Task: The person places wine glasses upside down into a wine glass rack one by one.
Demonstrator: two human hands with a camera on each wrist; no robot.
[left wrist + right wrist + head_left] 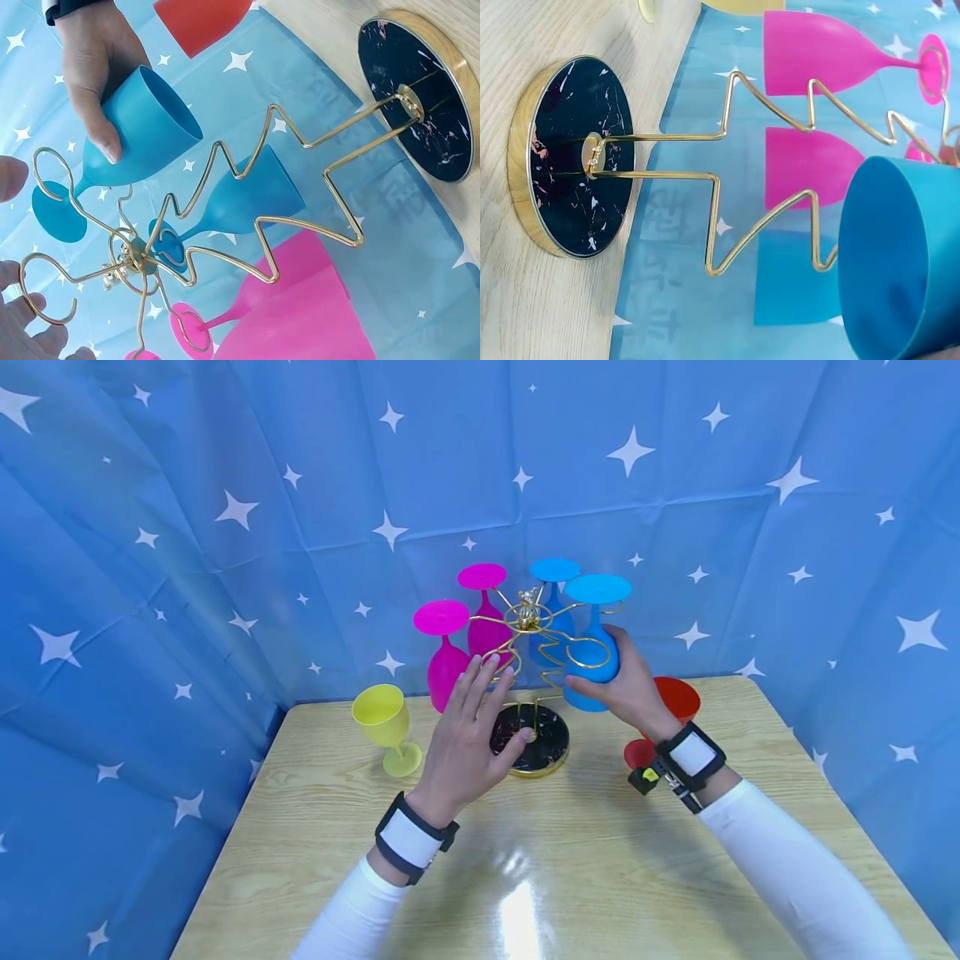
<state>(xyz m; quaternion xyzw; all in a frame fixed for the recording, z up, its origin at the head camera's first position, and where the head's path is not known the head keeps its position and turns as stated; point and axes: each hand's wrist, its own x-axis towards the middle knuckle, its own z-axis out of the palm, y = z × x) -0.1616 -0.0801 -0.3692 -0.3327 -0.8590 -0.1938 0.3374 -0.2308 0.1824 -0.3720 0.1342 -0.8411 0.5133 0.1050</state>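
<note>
A gold wire goblet rack point(551, 747) with a round black base stands on the table. My right hand point(636, 693) holds the bowl of an upside-down blue goblet point(598, 589) at the rack's right side. In the left wrist view, its foot overlaps a wire hook and its rim faces the base. My left hand point(465, 747) is raised before the rack, fingers extended, with the fingertips right at an unfilled front hook point(52, 300). Another blue goblet point(555, 568) hangs upside down behind, and two pink goblets point(448, 668) hang on the left.
An upright yellow goblet point(381, 717) stands on the table left of the rack. A red goblet point(678, 695) stands at the right, partly hidden by my right hand and wrist. Behind the wooden table point(315, 843) hangs a blue curtain point(450, 460) with white stars.
</note>
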